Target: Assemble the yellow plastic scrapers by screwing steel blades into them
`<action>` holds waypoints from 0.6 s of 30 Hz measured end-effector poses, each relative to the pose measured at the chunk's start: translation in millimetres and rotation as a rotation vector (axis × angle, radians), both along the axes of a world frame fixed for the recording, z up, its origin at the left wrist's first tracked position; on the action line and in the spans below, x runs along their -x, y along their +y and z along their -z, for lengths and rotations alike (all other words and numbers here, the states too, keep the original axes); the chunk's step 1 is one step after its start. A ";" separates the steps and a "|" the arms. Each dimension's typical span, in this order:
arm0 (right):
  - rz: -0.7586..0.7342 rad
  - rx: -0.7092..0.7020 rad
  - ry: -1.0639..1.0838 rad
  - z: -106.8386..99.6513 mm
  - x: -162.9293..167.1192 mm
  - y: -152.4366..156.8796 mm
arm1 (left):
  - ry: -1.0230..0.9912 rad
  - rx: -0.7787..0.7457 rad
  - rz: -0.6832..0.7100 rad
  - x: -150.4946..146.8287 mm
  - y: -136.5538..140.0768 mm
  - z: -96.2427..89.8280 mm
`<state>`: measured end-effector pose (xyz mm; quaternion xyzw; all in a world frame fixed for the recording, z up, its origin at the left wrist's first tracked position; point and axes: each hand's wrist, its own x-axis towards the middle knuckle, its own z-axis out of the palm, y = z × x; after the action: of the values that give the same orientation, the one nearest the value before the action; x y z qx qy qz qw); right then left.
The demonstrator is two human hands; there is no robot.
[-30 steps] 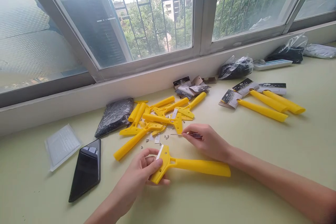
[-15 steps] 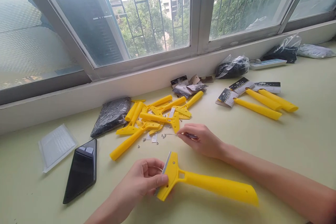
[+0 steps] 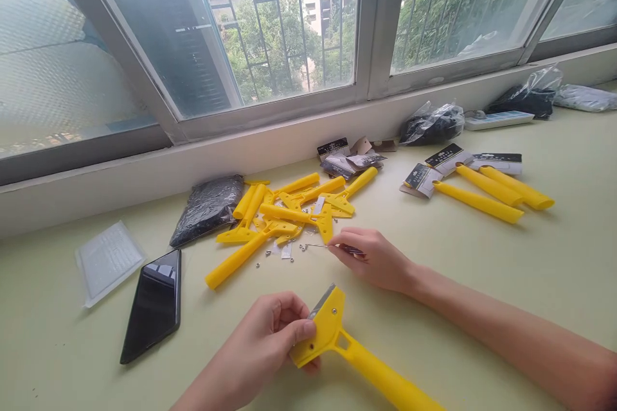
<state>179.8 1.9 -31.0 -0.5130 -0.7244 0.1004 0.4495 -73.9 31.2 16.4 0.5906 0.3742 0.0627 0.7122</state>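
Note:
My left hand (image 3: 270, 337) pinches the head of a yellow scraper (image 3: 330, 324) at its blade edge, thumb on top. A metal blade shows along that edge. One small screw sits in the head's upper hole, while the lower hole looks dark. The handle slants toward the bottom right. My right hand (image 3: 373, 258) grips a screwdriver (image 3: 315, 245), its thin shaft pointing left with the tip beside small metal screws or nuts (image 3: 303, 248) on the table. Just behind them lies a heap of yellow scraper parts (image 3: 284, 209).
A black phone (image 3: 152, 305), a clear flat packet (image 3: 108, 263) and a black plastic bag (image 3: 207, 209) lie left. Card packaging (image 3: 349, 157) is at the back. Yellow handles (image 3: 477, 202) rest at right. Bags (image 3: 431, 123) line the windowsill side.
My left hand has turned the scraper so its handle swings down toward the bottom edge, and has shifted slightly right. The right hand and screwdriver stay almost in place.

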 end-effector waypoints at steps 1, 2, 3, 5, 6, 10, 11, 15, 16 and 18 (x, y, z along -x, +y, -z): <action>0.001 0.002 -0.001 0.5 0.1 0.2 | -0.005 -0.006 0.002 0.0 -0.4 0.0; 0.000 0.005 -0.001 0.9 0.3 0.4 | -0.010 -0.006 0.004 0.0 -0.5 0.1; -0.001 0.008 0.000 1.3 0.5 0.8 | -0.017 -0.001 0.005 0.0 -0.5 0.2; -0.003 0.014 0.007 1.6 0.5 1.7 | -0.031 0.018 0.002 0.1 0.3 1.3; -0.003 0.015 0.015 1.4 0.1 2.1 | -0.034 0.027 -0.004 0.1 1.1 2.1; 0.023 0.010 0.073 -5.2 -4.9 0.1 | -0.005 0.016 -0.086 -0.7 6.2 4.1; 0.034 0.006 0.089 -8.8 -6.4 -2.1 | 0.017 0.005 -0.116 -1.0 8.0 3.8; 0.021 0.010 0.201 -29.2 -6.3 -19.1 | 0.046 0.005 -0.216 -1.4 15.7 1.5; -0.012 0.018 0.231 -34.4 -4.4 -24.5 | 0.034 0.014 -0.224 -1.3 17.5 1.2; -0.102 0.042 0.255 -42.4 0.6 -34.5 | 0.008 0.033 -0.226 -1.0 20.3 1.2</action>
<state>179.2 -32.5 11.4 -0.4680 -0.6842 0.2024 0.5214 -72.9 51.5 15.1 0.5331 0.4421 0.1340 0.7088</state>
